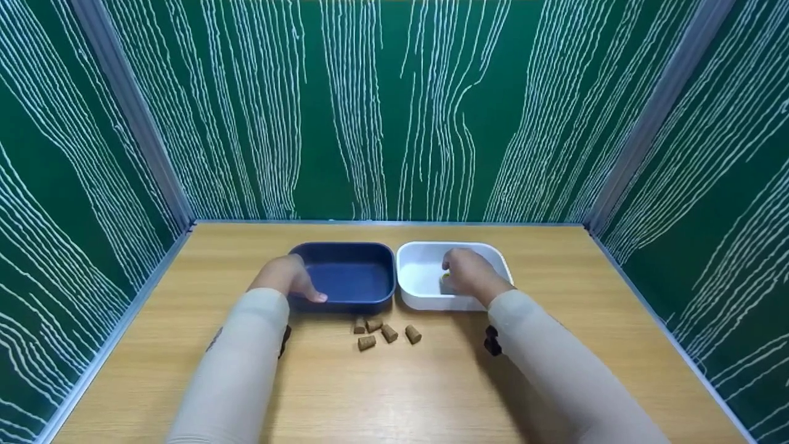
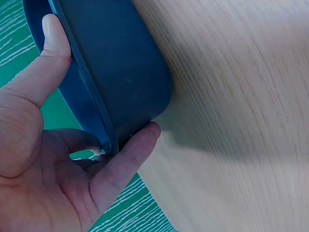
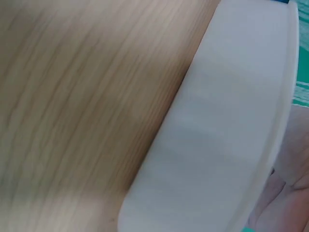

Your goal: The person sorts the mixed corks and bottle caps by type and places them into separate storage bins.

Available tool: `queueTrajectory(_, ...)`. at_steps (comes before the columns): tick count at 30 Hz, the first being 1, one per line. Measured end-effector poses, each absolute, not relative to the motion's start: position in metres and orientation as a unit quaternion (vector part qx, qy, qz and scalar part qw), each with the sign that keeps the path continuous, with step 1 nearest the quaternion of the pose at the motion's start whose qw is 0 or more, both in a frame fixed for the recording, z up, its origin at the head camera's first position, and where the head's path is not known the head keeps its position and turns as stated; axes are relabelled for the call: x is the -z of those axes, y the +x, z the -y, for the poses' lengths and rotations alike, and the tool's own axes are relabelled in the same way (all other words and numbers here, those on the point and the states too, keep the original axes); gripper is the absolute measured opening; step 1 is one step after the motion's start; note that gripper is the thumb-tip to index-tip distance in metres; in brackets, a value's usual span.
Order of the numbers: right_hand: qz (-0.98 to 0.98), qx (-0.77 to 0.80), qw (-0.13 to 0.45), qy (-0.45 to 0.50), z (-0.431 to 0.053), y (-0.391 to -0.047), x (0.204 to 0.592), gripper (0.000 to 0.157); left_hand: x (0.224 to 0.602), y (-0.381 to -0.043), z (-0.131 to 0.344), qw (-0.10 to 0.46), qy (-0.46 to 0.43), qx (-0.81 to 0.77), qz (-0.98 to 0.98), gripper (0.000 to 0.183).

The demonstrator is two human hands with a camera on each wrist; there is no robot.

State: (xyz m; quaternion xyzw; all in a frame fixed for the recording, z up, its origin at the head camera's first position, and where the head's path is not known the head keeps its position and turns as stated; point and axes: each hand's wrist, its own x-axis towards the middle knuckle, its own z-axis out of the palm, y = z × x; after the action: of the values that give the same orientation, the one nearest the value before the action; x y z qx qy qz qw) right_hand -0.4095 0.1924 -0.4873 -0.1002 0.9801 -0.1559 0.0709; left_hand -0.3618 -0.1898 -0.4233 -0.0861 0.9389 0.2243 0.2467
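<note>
My left hand [image 1: 285, 275] grips the left end of a dark blue rectangular box [image 1: 351, 304]. In the left wrist view its thumb lies over the rim, while another finger presses along the outer wall of the box. My right hand [image 1: 471, 271] reaches over the front rim into a white rectangular box [image 1: 425, 302], fingers bent downward. At its fingertips shows a small bit of a yellow thing [image 1: 445, 275]; whether the fingers pinch it is hidden. The right wrist view shows mostly the white box's outer wall [image 3: 203, 125], with part of the palm behind it.
Several brown tapered corks [image 1: 389, 333] lie on the wooden table [image 1: 394, 394] in front of the boxes. The two boxes stand side by side, nearly touching. Green panels with white streaks [image 1: 394, 111] enclose the table at the back and both sides.
</note>
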Motion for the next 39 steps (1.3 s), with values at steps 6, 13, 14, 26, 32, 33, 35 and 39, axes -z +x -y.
queueTrajectory(6, -0.981, 0.126, 0.034, -0.14, -0.181, -0.393, 0.477, 0.027, 0.426, -0.364, 0.189, 0.258, -0.082, -0.208, -0.94, 0.119)
queueTrajectory(13, -0.968, 0.12, -0.028, -0.219, -0.161, -0.363, 0.465, 0.024, 0.428, -0.366, 0.19, 0.254, -0.087, -0.214, -0.939, 0.121)
queueTrajectory(14, -0.966, 0.121, -0.03, -0.228, -0.157, -0.358, 0.463, 0.024, 0.428, -0.365, 0.19, 0.254, -0.088, -0.216, -0.939, 0.121)
queueTrajectory(26, -0.964, 0.11, -0.048, -0.238, -0.131, -0.32, 0.462, 0.022, 0.428, -0.363, 0.189, 0.249, -0.09, -0.22, -0.939, 0.121)
queueTrajectory(32, -0.957, 0.118, -0.051, -0.258, -0.127, -0.312, 0.464, 0.016, 0.427, -0.363, 0.19, 0.251, -0.087, -0.219, -0.939, 0.122)
queueTrajectory(33, -0.956, 0.117, -0.05, -0.265, -0.127, -0.311, 0.466, 0.014, 0.427, -0.363, 0.19, 0.254, -0.083, -0.214, -0.94, 0.123)
queueTrajectory(35, -0.953, 0.111, -0.049, -0.276, -0.126, -0.31, 0.469, 0.01, 0.426, -0.363, 0.19, 0.258, -0.077, -0.21, -0.94, 0.124)
queueTrajectory(39, -0.957, 0.099, -0.016, -0.273, -0.124, -0.308, 0.475, 0.008, 0.423, -0.361, 0.191, 0.259, -0.069, -0.202, -0.942, 0.123)
